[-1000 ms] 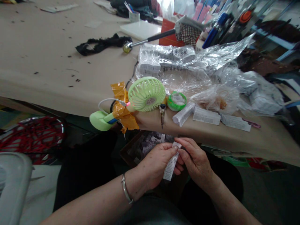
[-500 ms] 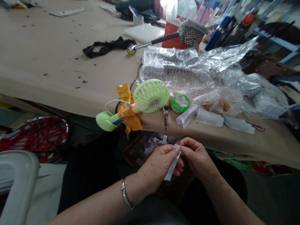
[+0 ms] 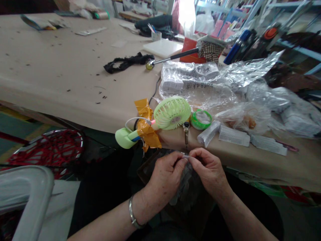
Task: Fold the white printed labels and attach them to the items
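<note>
In front of my lap, my left hand and my right hand meet fingertip to fingertip. Both pinch a small white printed label between thumb and fingers. Only a thin edge of it shows; the fingers hide the rest. Just above the fingertips, a pointed metal tip like a soldering iron sticks out over the table edge. Below the hands is a dark box, mostly covered by them. Several stacks of printed white labels lie along the table edge to the right.
A green hand-held fan is fixed at the table edge with orange tape. Beside it stands a green round tub. Plastic-wrapped bundles, a metal rod with a dark grip and a black cloth strip lie farther back.
The camera view has shifted, so the table things appear lower and farther right. The label, earlier hanging lengthwise below the left thumb, now shows only an edge between both hands' fingertips.
</note>
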A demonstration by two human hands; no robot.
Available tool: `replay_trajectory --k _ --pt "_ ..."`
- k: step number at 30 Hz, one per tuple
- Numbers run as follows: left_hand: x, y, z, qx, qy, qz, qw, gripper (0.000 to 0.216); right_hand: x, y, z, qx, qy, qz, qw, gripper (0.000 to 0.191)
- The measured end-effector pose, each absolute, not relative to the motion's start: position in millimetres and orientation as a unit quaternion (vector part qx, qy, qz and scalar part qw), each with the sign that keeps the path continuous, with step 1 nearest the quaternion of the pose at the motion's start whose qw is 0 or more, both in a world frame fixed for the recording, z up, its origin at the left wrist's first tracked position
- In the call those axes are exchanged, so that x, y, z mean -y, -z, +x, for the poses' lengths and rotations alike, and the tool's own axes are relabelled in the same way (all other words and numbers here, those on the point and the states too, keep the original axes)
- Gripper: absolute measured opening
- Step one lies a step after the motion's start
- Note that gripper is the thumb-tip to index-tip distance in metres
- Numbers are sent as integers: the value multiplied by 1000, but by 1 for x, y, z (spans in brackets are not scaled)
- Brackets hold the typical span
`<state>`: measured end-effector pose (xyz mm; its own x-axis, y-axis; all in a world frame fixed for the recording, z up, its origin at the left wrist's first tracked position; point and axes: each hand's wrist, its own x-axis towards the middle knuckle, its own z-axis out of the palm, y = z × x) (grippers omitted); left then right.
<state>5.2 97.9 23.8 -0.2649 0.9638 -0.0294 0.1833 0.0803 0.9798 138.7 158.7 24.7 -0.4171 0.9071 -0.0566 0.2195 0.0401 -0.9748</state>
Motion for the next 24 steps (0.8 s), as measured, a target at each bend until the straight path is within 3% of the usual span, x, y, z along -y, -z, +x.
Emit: replay_trajectory --k 9,24 --pt "-110 -30 -3 -628 -481 527 310 16 -164 -29 133 678 -489 -439 328 11" --pt "-116 -27 -5 -634 -478 544 272 18 -172 -25 129 725 -423 -415 351 7"
